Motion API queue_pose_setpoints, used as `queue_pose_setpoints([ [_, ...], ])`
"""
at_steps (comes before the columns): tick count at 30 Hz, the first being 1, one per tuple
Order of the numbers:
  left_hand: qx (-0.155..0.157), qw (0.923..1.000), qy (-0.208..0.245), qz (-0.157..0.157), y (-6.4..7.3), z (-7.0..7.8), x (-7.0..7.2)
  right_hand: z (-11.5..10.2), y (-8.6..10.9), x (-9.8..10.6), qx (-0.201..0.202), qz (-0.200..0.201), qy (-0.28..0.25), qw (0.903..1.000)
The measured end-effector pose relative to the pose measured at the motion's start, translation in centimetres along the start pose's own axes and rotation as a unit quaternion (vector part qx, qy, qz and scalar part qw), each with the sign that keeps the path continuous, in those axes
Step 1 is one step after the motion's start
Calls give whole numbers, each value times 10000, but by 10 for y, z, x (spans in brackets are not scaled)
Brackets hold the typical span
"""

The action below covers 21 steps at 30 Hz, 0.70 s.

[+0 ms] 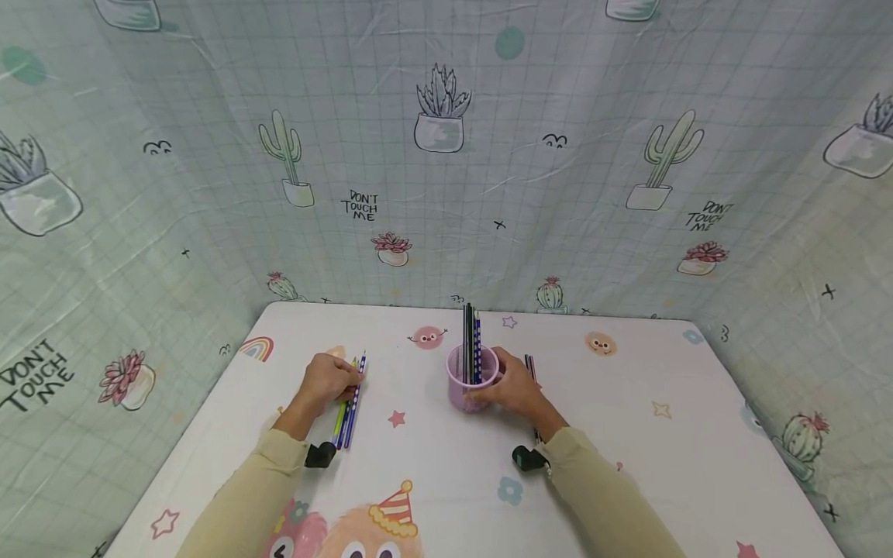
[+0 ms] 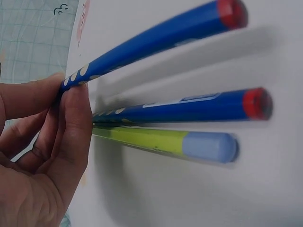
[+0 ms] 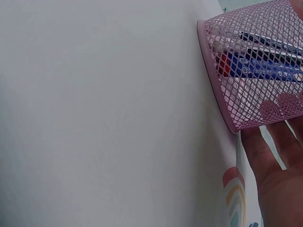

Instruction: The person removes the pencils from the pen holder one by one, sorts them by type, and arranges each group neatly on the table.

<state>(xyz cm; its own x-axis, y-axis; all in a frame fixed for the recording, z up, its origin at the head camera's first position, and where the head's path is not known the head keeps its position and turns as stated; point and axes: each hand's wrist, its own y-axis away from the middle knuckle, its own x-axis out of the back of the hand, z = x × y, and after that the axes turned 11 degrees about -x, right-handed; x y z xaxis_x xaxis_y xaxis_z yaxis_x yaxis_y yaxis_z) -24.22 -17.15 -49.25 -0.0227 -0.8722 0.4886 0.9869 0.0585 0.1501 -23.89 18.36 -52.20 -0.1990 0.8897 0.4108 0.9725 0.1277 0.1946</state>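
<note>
My left hand (image 1: 326, 381) pinches a blue pencil (image 2: 151, 45) with pale dots and a red end between thumb and fingers. Its red end is raised over the table in the left wrist view. Just beside it lie a second blue pencil (image 2: 180, 108) and a lime-green pencil (image 2: 142, 137) with a pale blue end. My right hand (image 1: 516, 386) grips the side of a pink mesh pencil cup (image 1: 462, 399), fingers round its wall. Inside stand several dark pencils (image 1: 467, 333) and a blue dotted pencil (image 1: 477, 349); the mesh shows their lower ends in the right wrist view.
More dark pencils (image 1: 531, 366) lie on the table right of the cup, partly hidden under my right forearm. The white table (image 1: 418, 465) carries printed cartoon figures. A cactus-print cloth (image 1: 488, 186) hangs behind and at both sides.
</note>
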Motion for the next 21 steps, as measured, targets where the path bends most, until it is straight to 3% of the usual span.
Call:
queue_pose_setpoints([
  [8,34,10000,24,54,-1,-5,-1,2,0,0,17,-16,-42,10000],
  [21,270,9989,-351,174,-3,-8,-2,-1,1,-1,-66,15,33,10000],
])
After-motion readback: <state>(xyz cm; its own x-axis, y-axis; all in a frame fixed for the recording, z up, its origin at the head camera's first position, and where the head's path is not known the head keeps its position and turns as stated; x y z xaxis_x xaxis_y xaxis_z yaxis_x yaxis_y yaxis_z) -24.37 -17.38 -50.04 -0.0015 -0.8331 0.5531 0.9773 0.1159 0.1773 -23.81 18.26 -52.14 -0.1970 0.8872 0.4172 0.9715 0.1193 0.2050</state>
